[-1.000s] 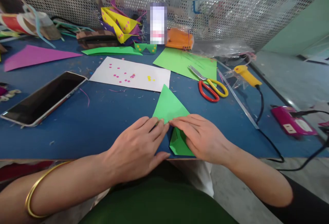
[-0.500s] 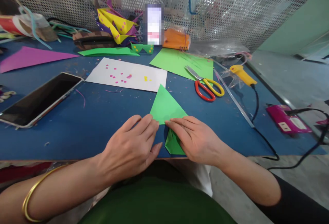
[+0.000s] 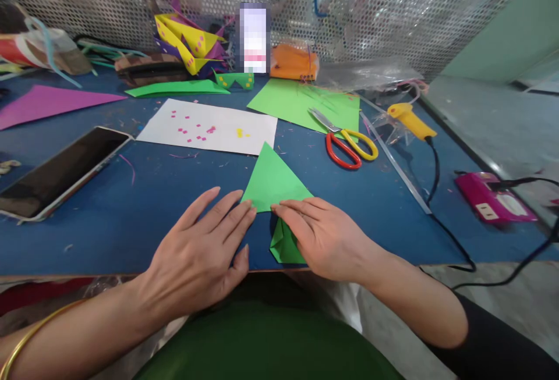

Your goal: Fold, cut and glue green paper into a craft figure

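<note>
A folded piece of green paper (image 3: 273,179) lies near the table's front edge, its point facing away from me and a darker folded part below. My left hand (image 3: 198,246) rests flat with fingers spread, its fingertips touching the paper's left lower corner. With fingers bunched together, my right hand (image 3: 327,237) pinches or presses the fold along the lower edge and hides part of the paper. Beyond the paper is a white sheet (image 3: 218,130) carrying small pink and yellow paper bits. Red-and-yellow-handled scissors (image 3: 343,138) lie to the right, partly on a light green sheet (image 3: 279,100).
At left lie a phone (image 3: 65,170) and a purple sheet (image 3: 52,103). A yellow glue gun (image 3: 410,121) and a pink power strip (image 3: 493,196) with black cables are at right. Behind are yellow folded paper (image 3: 187,39), green paper glasses (image 3: 236,80) and a lit phone (image 3: 254,39).
My left hand has slid left and its fingers have spread apart. My right hand stays on the fold. The whole view has shifted slightly.
</note>
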### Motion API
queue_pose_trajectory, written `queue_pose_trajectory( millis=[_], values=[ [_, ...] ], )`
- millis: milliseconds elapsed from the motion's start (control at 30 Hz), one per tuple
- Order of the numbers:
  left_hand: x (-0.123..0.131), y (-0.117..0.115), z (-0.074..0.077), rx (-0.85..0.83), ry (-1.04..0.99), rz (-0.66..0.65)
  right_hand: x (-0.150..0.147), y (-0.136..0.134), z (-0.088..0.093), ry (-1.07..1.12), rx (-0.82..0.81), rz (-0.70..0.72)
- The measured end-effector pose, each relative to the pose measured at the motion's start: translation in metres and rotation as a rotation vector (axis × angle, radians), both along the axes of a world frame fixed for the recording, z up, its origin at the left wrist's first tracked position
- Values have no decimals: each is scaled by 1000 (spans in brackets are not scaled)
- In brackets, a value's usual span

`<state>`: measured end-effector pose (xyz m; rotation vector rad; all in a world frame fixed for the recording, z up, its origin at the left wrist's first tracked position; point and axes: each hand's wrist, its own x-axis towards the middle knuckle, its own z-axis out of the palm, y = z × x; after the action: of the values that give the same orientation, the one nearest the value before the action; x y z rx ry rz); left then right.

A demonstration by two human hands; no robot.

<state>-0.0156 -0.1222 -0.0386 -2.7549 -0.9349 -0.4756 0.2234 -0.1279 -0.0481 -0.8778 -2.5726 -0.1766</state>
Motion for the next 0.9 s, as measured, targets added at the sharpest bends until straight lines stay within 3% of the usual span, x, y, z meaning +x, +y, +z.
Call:
queue_pose_trajectory(
  millis=[200,533,733,900],
  values=[
    [1,0,-1,23,15,47,0,0,-1,-3,-31,-9],
    [1,1,2,54,30,4,0,0,1,28,-54,-5],
    [-8,2,-1,-45,-23,11,0,0,0,6,-42,-18],
    [-13,0,-1,-16,-31,24,0,-1,-1,-11,-63,-35]
  ],
)
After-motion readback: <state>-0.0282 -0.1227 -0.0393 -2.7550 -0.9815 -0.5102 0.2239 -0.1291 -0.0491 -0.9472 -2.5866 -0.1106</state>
